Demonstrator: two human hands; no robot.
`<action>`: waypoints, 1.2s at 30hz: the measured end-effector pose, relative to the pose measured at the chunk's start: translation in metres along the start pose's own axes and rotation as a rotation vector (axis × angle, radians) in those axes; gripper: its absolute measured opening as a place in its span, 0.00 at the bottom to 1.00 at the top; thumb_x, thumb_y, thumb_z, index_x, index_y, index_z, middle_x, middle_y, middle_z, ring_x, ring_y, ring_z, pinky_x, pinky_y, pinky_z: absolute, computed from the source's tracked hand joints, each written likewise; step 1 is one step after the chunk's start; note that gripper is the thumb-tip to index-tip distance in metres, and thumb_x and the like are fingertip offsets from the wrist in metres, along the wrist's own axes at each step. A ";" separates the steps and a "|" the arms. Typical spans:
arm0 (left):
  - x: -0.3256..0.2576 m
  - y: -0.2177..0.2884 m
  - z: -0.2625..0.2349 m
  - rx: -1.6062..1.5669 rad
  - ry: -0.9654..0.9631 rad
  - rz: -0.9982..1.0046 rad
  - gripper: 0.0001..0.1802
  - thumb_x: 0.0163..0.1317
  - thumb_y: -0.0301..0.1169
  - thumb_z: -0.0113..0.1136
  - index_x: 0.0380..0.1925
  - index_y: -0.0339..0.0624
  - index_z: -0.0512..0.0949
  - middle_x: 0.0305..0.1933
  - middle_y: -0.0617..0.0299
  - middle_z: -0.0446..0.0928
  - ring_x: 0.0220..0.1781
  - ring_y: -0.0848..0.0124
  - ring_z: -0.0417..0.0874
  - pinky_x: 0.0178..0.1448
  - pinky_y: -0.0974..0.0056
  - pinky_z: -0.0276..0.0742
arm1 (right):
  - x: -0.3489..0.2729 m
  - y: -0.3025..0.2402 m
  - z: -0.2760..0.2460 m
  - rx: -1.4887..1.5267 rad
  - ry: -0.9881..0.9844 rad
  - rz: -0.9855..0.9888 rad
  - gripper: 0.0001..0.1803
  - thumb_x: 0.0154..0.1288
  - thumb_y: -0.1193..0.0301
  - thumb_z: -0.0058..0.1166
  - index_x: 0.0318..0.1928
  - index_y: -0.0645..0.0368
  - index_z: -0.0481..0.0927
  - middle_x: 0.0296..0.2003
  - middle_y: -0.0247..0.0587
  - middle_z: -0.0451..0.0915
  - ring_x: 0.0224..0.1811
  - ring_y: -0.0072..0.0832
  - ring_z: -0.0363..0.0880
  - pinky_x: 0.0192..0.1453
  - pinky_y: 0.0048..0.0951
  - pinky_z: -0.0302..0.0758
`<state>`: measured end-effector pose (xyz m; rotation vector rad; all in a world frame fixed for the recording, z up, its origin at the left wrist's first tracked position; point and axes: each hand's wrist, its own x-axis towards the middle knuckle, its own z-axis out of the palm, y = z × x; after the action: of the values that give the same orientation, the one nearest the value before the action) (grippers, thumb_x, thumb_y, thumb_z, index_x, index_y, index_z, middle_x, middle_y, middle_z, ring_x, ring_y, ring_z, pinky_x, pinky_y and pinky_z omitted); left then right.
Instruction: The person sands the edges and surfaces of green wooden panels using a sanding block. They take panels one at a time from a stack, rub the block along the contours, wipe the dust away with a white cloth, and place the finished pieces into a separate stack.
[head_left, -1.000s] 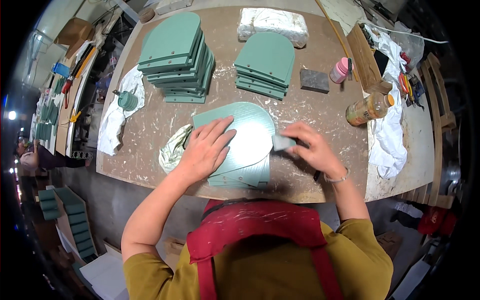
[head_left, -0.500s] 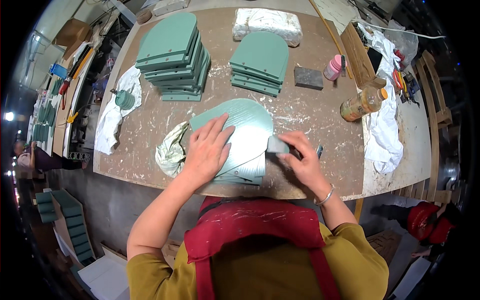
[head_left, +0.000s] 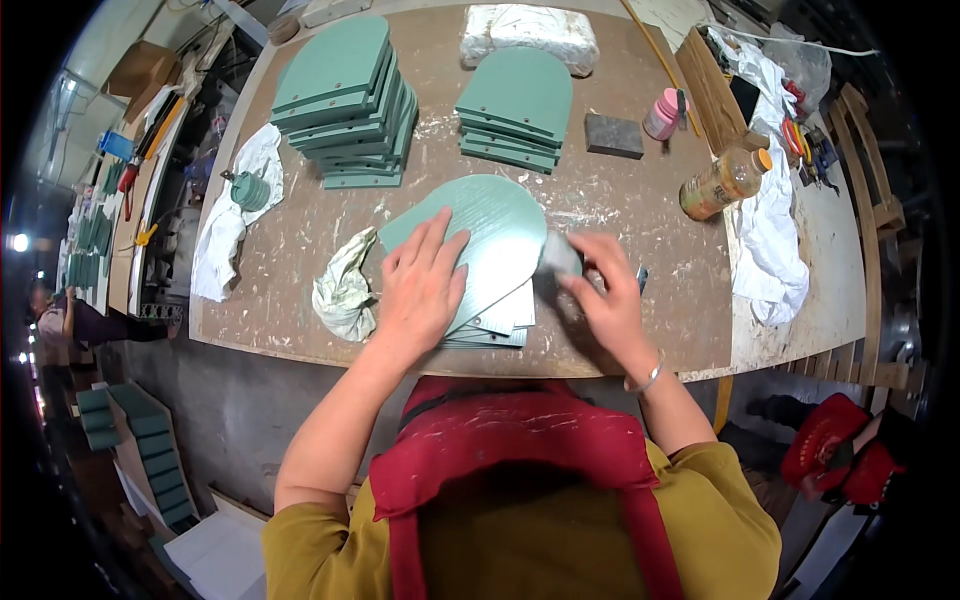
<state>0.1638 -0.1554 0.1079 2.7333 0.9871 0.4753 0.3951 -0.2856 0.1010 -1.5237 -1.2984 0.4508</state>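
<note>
A shiny green panel (head_left: 500, 215) with one rounded end lies tilted on a few more panels (head_left: 512, 322) at the table's near edge. My left hand (head_left: 425, 285) rests on it, fingers stretched out and pressing flat. Between the thumb and fingers of my right hand (head_left: 608, 295) is a small grey sanding block (head_left: 560, 257), slightly blurred, held against the panel's right rounded edge. A crumpled pale cloth (head_left: 345, 288) sits left of my left hand. Beyond stand a tall stack of green panels (head_left: 335, 68) and a lower stack (head_left: 520, 90).
A dark grey block (head_left: 613, 136), a pink bottle (head_left: 662, 115) and an orange-capped bottle (head_left: 725, 185) stand at the right, by a wooden box (head_left: 715, 90) and white cloth (head_left: 770, 265). A green jar (head_left: 249, 191) sits on another white cloth. Another person (head_left: 830, 445) is at the far right.
My right hand and the sanding block have shifted slightly right along the panel's edge. My left hand stays flat on the panel. The whole view has tilted a little.
</note>
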 end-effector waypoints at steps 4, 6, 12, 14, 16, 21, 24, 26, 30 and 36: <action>-0.003 0.009 0.006 0.003 0.049 -0.054 0.26 0.67 0.33 0.59 0.65 0.44 0.73 0.78 0.49 0.64 0.75 0.53 0.67 0.69 0.48 0.62 | 0.010 0.000 0.010 -0.073 -0.018 -0.049 0.24 0.62 0.77 0.64 0.59 0.62 0.79 0.51 0.46 0.78 0.52 0.38 0.79 0.53 0.32 0.77; -0.004 0.015 0.008 0.024 0.089 -0.091 0.26 0.67 0.34 0.59 0.65 0.43 0.73 0.78 0.48 0.64 0.75 0.53 0.67 0.68 0.48 0.62 | -0.011 -0.009 0.015 -0.079 -0.030 -0.187 0.24 0.60 0.77 0.65 0.58 0.64 0.80 0.47 0.48 0.77 0.49 0.40 0.79 0.54 0.33 0.77; 0.005 0.007 -0.013 0.002 -0.085 -0.053 0.30 0.66 0.39 0.62 0.67 0.47 0.71 0.79 0.56 0.63 0.75 0.53 0.67 0.67 0.46 0.66 | -0.038 -0.014 0.014 0.020 -0.031 0.042 0.24 0.62 0.75 0.66 0.59 0.61 0.79 0.49 0.45 0.78 0.46 0.35 0.79 0.47 0.31 0.77; 0.013 -0.011 -0.028 0.093 -0.109 0.189 0.30 0.67 0.42 0.62 0.68 0.50 0.71 0.79 0.58 0.63 0.76 0.53 0.67 0.68 0.45 0.68 | -0.025 -0.007 0.009 0.032 0.100 0.107 0.23 0.64 0.76 0.64 0.60 0.60 0.79 0.51 0.42 0.78 0.47 0.31 0.78 0.46 0.27 0.75; 0.022 -0.030 -0.040 0.198 -0.152 0.404 0.31 0.69 0.45 0.60 0.71 0.57 0.69 0.79 0.62 0.62 0.77 0.54 0.65 0.72 0.44 0.66 | -0.017 -0.003 0.008 0.016 0.094 0.082 0.23 0.64 0.76 0.63 0.60 0.61 0.78 0.51 0.44 0.78 0.48 0.33 0.78 0.48 0.28 0.76; 0.032 -0.055 -0.042 0.206 -0.318 0.574 0.32 0.69 0.49 0.58 0.72 0.59 0.68 0.79 0.62 0.61 0.77 0.55 0.65 0.73 0.43 0.65 | -0.012 -0.010 0.022 -0.142 0.069 -0.035 0.23 0.65 0.75 0.63 0.60 0.63 0.78 0.50 0.46 0.77 0.50 0.38 0.79 0.51 0.33 0.77; 0.029 -0.054 -0.034 0.216 -0.276 0.563 0.32 0.70 0.49 0.58 0.72 0.58 0.68 0.79 0.62 0.62 0.76 0.55 0.65 0.71 0.43 0.65 | -0.024 -0.025 0.033 -0.271 0.070 -0.092 0.22 0.63 0.74 0.64 0.57 0.64 0.79 0.46 0.49 0.77 0.45 0.46 0.79 0.49 0.37 0.77; 0.025 -0.050 -0.030 0.215 -0.233 0.527 0.32 0.70 0.50 0.58 0.72 0.58 0.69 0.79 0.62 0.62 0.75 0.54 0.66 0.69 0.42 0.65 | -0.045 -0.043 0.037 -0.363 -0.071 -0.076 0.21 0.61 0.73 0.65 0.55 0.61 0.81 0.45 0.47 0.78 0.45 0.47 0.79 0.49 0.41 0.76; 0.019 -0.047 -0.022 0.181 -0.214 0.487 0.33 0.68 0.49 0.60 0.72 0.59 0.69 0.78 0.63 0.63 0.73 0.53 0.67 0.66 0.45 0.65 | -0.062 -0.066 0.040 -0.239 0.016 0.080 0.22 0.62 0.73 0.64 0.57 0.61 0.80 0.47 0.46 0.79 0.49 0.44 0.80 0.52 0.38 0.77; 0.023 -0.049 -0.020 0.136 -0.148 0.556 0.31 0.68 0.48 0.60 0.69 0.57 0.71 0.72 0.60 0.67 0.67 0.52 0.70 0.62 0.46 0.68 | -0.032 -0.060 0.049 -0.265 0.277 0.121 0.21 0.64 0.76 0.61 0.58 0.61 0.79 0.48 0.47 0.78 0.50 0.43 0.80 0.53 0.36 0.78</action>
<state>0.1445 -0.1024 0.1179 3.0958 0.2171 0.2836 0.3157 -0.2993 0.1232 -1.8212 -1.0834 0.1370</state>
